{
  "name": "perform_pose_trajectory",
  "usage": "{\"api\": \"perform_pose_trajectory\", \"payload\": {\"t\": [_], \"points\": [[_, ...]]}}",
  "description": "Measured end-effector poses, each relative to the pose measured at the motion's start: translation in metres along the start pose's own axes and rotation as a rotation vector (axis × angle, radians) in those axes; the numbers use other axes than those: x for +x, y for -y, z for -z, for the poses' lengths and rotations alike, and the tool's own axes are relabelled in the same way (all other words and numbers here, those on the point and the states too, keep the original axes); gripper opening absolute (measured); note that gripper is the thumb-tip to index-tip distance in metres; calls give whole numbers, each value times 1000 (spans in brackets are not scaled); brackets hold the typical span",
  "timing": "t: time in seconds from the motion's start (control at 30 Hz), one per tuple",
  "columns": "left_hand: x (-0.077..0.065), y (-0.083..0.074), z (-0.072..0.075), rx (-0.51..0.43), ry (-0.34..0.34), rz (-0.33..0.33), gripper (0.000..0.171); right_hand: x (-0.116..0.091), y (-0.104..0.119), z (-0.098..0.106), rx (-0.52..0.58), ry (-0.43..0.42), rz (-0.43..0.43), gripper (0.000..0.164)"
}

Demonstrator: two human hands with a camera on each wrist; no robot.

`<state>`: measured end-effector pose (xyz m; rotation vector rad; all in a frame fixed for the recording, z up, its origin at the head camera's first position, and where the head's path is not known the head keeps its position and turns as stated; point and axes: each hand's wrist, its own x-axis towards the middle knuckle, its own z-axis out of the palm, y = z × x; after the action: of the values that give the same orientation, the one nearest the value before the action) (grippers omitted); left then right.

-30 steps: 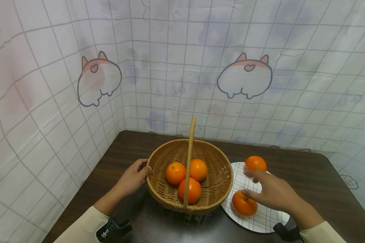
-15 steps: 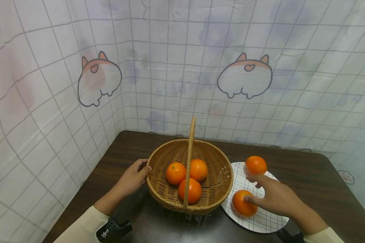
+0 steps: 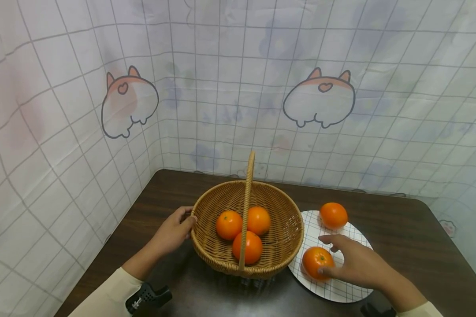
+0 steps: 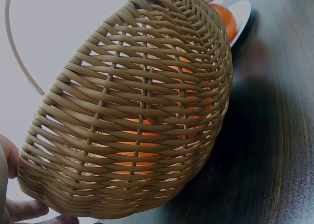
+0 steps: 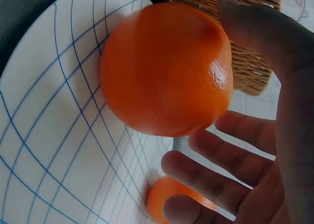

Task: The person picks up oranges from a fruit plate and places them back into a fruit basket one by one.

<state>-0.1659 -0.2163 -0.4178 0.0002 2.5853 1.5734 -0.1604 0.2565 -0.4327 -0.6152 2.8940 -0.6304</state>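
A wicker basket (image 3: 226,198) with a tall handle holds three oranges (image 3: 228,225). My left hand (image 3: 172,233) grips its left rim, thumb over the edge and fingers on the outer side. In the left wrist view, the woven wall (image 4: 132,106) fills most of the picture, and orange shows through the gaps. My right hand (image 3: 358,263) is spread over a white plate (image 3: 349,294) with a grid pattern, beside the nearer orange (image 3: 316,260). The thumb overlaps that orange in the head view. Another orange (image 3: 333,215) sits at the plate's far edge, beyond the fingers.
Both basket and plate stand on a dark wooden table (image 3: 412,229), the plate close against the basket's right side. A white gridded curtain (image 3: 238,88) with cartoon animals hangs behind and to the left. A black wrist mount (image 3: 146,298) sits on the left sleeve.
My right hand has drawn back from the farther orange, toward the nearer one. The nearer orange's stem spot now shows clearly. My left hand stays on the basket rim.
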Motion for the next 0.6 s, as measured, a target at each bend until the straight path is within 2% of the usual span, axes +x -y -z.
{"api": "perform_pose_trajectory", "payload": {"t": [0.2,0.6], "points": [[1,1,1,-2,1,1,51,0,-1,-6,-12,-12,38,78],[1,3,1,-15,0,-5,50,-1,5,-10,-29,32,36,84]]}}
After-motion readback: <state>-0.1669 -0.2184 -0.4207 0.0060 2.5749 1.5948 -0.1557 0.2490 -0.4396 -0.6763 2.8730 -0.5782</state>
